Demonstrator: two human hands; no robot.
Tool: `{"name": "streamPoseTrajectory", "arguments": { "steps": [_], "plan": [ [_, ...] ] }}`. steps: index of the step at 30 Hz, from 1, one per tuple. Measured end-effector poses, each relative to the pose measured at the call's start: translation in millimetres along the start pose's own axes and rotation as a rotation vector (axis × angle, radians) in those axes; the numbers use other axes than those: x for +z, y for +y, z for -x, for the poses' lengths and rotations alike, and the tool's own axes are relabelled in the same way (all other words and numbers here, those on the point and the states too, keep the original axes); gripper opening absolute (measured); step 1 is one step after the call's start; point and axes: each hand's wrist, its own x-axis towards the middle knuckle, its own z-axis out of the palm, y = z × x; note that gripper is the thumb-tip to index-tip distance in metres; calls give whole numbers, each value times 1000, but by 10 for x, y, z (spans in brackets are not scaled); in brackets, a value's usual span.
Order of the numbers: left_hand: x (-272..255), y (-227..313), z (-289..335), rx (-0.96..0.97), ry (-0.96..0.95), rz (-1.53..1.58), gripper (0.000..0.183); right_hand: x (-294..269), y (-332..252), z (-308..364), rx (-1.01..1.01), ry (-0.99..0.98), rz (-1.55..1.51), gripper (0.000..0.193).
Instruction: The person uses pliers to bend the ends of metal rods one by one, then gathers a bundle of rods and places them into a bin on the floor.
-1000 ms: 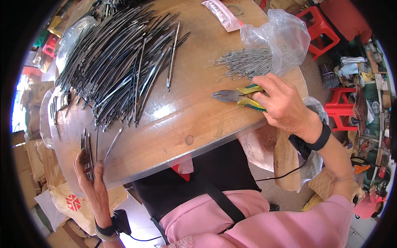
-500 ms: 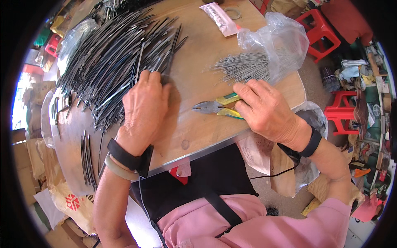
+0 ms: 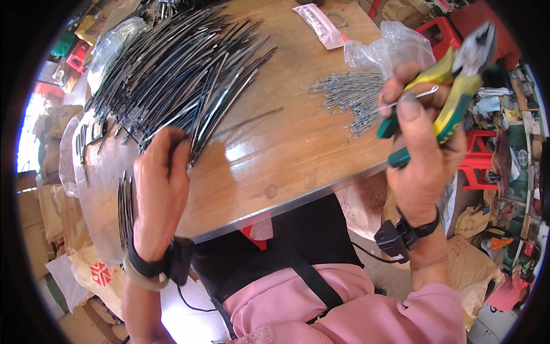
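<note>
My right hand (image 3: 425, 157) is raised over the table's right side. It grips a pair of pliers (image 3: 465, 83) with yellow and green handles, jaws pointing up and away to the right. Between its thumb and fingers a thin metal wire (image 3: 427, 92) with a bent end sticks out. At the near edge of a big heap of thin black strips (image 3: 166, 74), my left hand (image 3: 160, 195) is closed with its fingertips turned down among the strips. Whatever those fingers hold is hidden. Left of my right hand lies a bundle of thin grey wires (image 3: 352, 100) with small looped ends.
A clear plastic bag (image 3: 395, 46) lies at the wires' far end. Beyond are a pink packet (image 3: 321, 26) and a roll of tape (image 3: 337, 19). A few black strips (image 3: 124, 209) lie near the table's left edge. Red stools (image 3: 478, 157) stand to the right.
My right hand has lifted the pliers off the table, up and to the right, and now shows a thin wire as well. My left hand has moved nearer to me and left.
</note>
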Motion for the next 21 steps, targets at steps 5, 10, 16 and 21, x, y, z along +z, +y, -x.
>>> {"name": "streamPoseTrajectory", "arguments": {
  "steps": [5,10,16,21],
  "plan": [
    [-165,-106,743,-538,-122,675,10,-246,81,402,281,0,221,16],
    [-165,-19,1359,-789,85,1404,29,-238,-97,550,634,104,-195,19],
    [-44,186,1139,-649,-85,1833,59,-159,-27,627,903,157,-926,24],
    [111,180,1162,-622,-303,2061,56,13,10,709,905,99,-1160,16]
  ]
}}
